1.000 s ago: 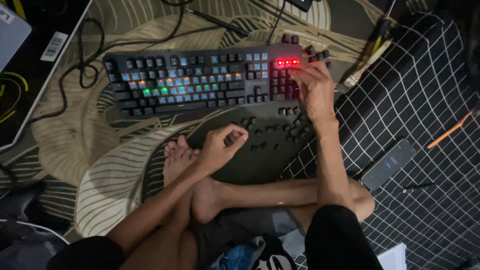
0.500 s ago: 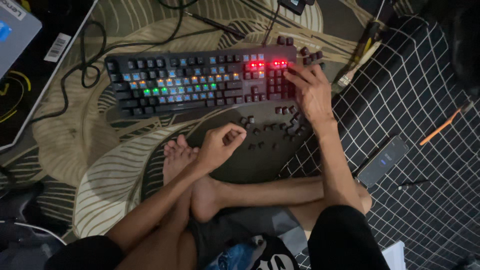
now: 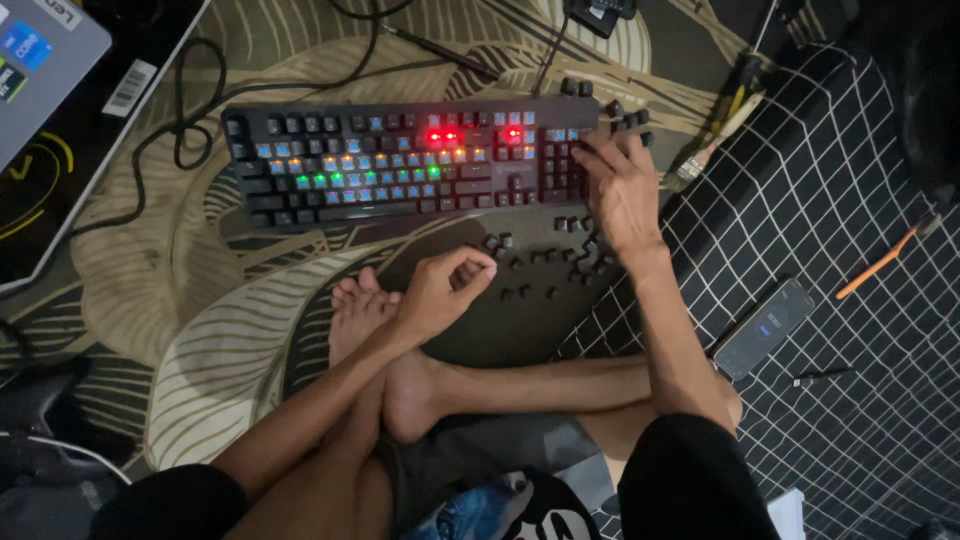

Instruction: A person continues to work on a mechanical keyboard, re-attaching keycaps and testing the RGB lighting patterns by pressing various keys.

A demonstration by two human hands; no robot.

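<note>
Head view. You sat cross-legged on a patterned mat (image 3: pixel 200 330) with the keyboard (image 3: pixel 400 165) lying across it ahead of your feet, its lit keys glowing blue, green and red. Your right hand (image 3: pixel 622 190) lay over the keyboard's right end, fingers spread and pressing down on the keypad block, apparently to steady the board or work a cap there; whether they pinched anything could not be told. Your left hand (image 3: pixel 440 290) hovered over the loose keycaps (image 3: pixel 560 255), fingers curled inward with thumb meeting fingertips, seemingly nipping one small cap, though the cap itself was hidden. The caps lay scattered on the dark patch just before the keyboard, within easy reach of both hands. A phone (image 3: pixel 765 328) and an orange pencil (image 3: pixel 880 262) lay on the checked cloth to your right; a laptop (image 3: pixel 40 60) sat at upper left.

Compared with the earlier frame, the red glow had shifted leftward along the top rows; both hands kept nearly the same posts.
</note>
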